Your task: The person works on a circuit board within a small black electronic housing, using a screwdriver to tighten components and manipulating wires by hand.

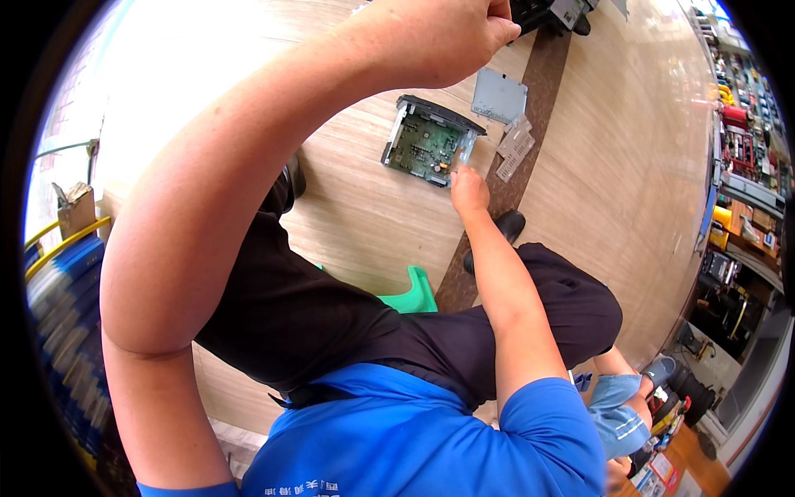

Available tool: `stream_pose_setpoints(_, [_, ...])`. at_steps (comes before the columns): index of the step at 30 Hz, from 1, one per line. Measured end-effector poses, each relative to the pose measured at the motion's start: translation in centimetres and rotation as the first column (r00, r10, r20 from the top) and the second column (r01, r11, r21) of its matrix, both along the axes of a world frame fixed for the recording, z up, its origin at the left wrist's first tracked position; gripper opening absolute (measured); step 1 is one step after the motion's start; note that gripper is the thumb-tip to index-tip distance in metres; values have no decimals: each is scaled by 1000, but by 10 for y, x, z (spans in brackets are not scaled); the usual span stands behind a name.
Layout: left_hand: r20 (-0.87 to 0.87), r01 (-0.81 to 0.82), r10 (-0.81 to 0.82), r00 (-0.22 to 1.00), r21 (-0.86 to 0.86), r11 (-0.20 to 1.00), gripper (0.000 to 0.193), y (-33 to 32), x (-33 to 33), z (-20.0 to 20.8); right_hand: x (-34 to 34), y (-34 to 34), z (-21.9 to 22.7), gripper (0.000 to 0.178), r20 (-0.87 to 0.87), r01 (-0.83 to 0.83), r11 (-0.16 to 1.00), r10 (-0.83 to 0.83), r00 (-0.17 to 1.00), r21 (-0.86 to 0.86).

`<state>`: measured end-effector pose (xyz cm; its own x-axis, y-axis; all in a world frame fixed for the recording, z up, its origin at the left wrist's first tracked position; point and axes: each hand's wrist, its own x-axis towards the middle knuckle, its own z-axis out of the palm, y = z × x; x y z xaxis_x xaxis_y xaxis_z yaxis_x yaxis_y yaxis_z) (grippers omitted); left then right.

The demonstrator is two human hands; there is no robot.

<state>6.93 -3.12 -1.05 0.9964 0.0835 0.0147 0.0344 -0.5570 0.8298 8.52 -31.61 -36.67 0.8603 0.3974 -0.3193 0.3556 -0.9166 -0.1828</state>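
Note:
On the floor in front of me lies an opened electronic unit [424, 149], a metal case with a green circuit board inside and a black front frame along its far side. My right hand [469, 190] is closed at its near right corner, fingertips on the edge. My left hand [451, 41] is raised at the top of the view, its fingers curled and partly cut off. Just beyond its fingertips is a black and silver device [556, 12]; whether the hand touches it is hard to make out. A flat grey metal cover [499, 96] and a slotted metal plate [516, 149] lie right of the unit.
I sit low, legs spread, with a green plastic stool [411, 291] partly visible beneath me. A dark floor strip [542, 79] runs past the parts. Shelves of goods [745, 132] line the right side; another person's leg [619, 410] shows at lower right. Blue stacked items [74, 306] stand left.

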Motion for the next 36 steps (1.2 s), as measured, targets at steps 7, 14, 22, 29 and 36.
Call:
stream_pose_setpoints(7, [19, -20, 20, 1000, 43, 999, 24, 7, -2, -11, 0, 7, 5, 22, -89, 41, 999, -37, 995, 35])
stream_pose_setpoints(14, [15, -49, 48, 999, 75, 996, 22, 2, 4, -9, 6, 3, -3, 21, -49, 75, 989, -70, 996, 127])
stream_pose_setpoints(22, [65, -59, 53, 996, 95, 994, 24, 0, 8, -24, 8, 8, 0, 20, -33, 85, 992, -82, 996, 96])
stream_pose_setpoints(29, [10, -47, 46, 999, 131, 990, 23, -4, 12, -22, 14, -5, -27, 19, -115, 143, 937, -112, 987, 320])
stream_pose_setpoints(36, [2, -66, 66, 998, 129, 989, 22, -4, 12, -31, 14, 5, -24, 20, -227, 144, 963, -91, 970, 227])
